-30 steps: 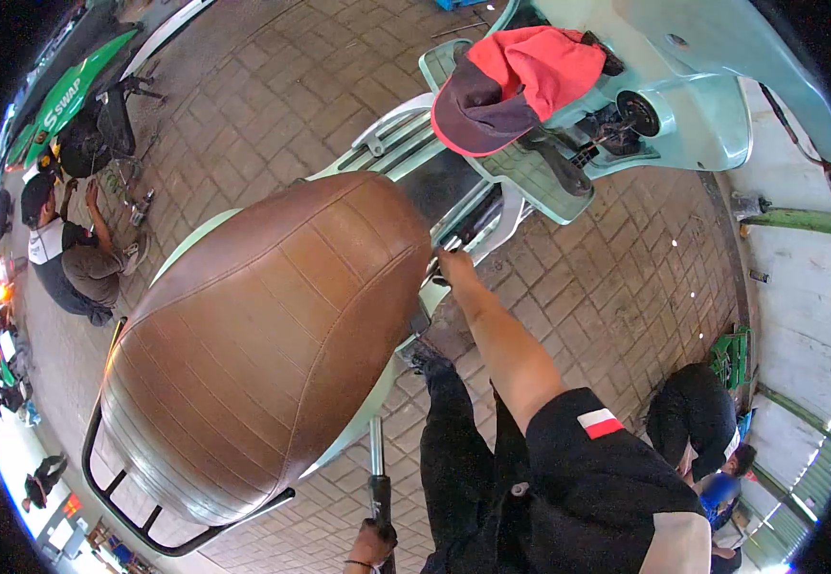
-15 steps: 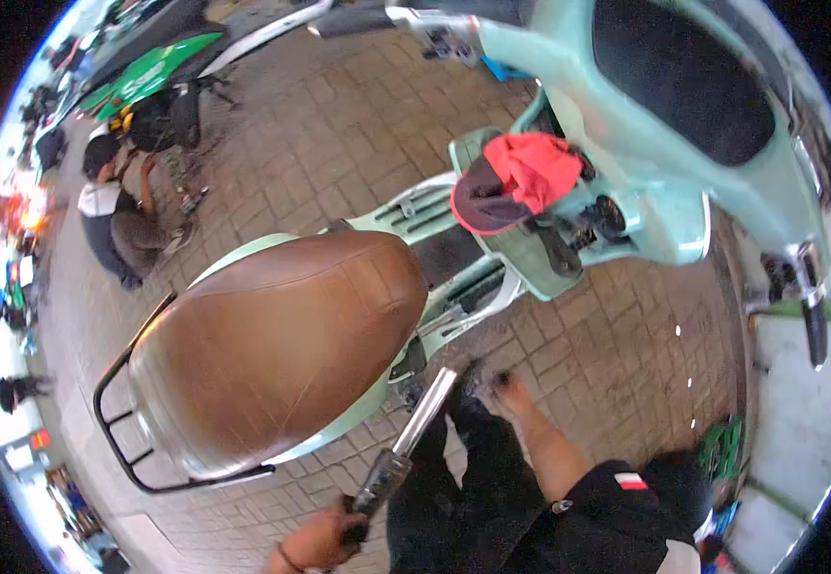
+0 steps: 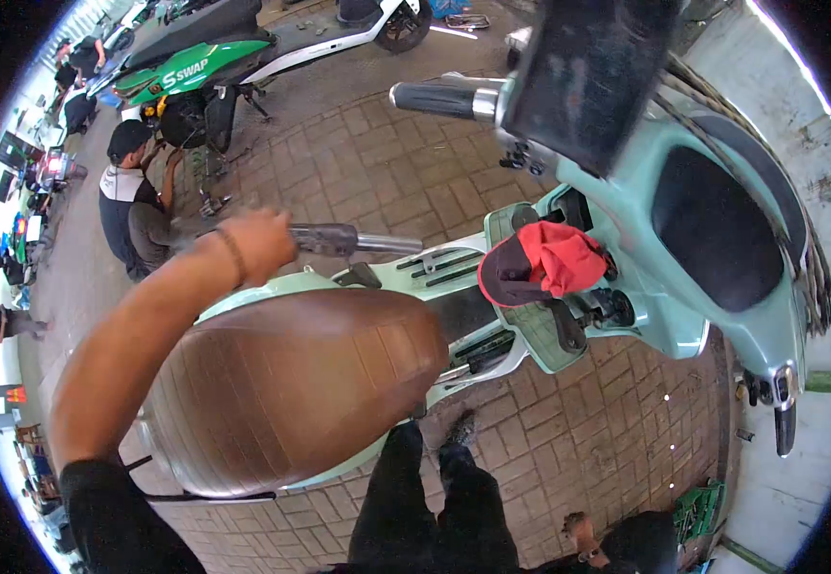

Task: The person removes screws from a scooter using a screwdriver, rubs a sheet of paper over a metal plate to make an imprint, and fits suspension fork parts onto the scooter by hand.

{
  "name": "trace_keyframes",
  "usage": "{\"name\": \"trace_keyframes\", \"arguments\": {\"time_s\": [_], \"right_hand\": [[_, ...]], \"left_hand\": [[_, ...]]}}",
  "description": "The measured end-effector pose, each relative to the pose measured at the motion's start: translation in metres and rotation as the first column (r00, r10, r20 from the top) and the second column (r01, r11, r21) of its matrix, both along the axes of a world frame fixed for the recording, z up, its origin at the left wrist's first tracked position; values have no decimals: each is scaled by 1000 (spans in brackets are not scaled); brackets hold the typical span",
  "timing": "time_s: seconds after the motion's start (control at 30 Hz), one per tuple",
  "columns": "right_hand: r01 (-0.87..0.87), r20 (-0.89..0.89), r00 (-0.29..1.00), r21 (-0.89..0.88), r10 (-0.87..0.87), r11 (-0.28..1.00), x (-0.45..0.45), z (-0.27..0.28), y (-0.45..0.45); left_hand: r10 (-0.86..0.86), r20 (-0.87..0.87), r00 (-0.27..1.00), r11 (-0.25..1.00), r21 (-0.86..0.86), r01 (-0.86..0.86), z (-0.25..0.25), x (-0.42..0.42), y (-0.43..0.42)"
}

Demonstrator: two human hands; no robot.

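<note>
My left hand (image 3: 260, 247) is closed around one end of a straight bar with a dark sleeve and a bright metal tube (image 3: 391, 244); its exact kind is unclear. A bracelet circles the left wrist. The bar points right, held above the far side of the pale-green scooter's brown seat (image 3: 310, 383). A red and dark cap (image 3: 559, 256) lies on the scooter's footboard (image 3: 454, 263). My right hand is out of view. The hand (image 3: 580, 532) at the lower edge seems to belong to a person low at the bottom right.
Handlebars (image 3: 444, 99) and a dark front panel (image 3: 717, 230) stand at the right. Beyond the seat, a person in a dark cap (image 3: 130, 139) crouches by a green scooter (image 3: 186, 72). A green crate (image 3: 700, 510) sits lower right, near a pale wall (image 3: 784, 507).
My left hand has risen from below the seat to its far side, turning the bar nearly level. The view has shifted, and the person at the bottom right appears lower in it.
</note>
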State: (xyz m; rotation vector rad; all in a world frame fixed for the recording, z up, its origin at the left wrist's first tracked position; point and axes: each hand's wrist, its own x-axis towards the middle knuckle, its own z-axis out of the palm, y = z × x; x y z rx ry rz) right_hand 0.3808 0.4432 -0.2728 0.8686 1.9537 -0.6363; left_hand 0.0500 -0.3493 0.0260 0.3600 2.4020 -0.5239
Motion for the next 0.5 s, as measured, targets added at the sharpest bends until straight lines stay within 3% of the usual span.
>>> {"name": "trace_keyframes", "arguments": {"time_s": [0.1,0.17,0.23,0.37,0.43,0.5], "right_hand": [[40,31,999,39,-41,998,13,34,-17],[54,58,997,50,-57,997,16,46,-39],[65,88,994,52,-70,996,5,58,-69],[68,107,992,23,-70,997,-25,70,-121],[73,114,991,19,-74,997,-39,77,-140],[75,117,990,14,-76,997,-54,83,-154]], "left_hand": [[62,153,986,996,52,-71,-81,-56,-4],[-34,274,961,998,61,18,-135,-85,3],[-65,320,945,981,196,1,-291,-120,-18],[-84,400,913,964,263,-27,-316,-130,28],[-58,337,940,855,502,-128,-362,-128,48],[-102,318,943,824,558,-99,-400,-128,65]]}}
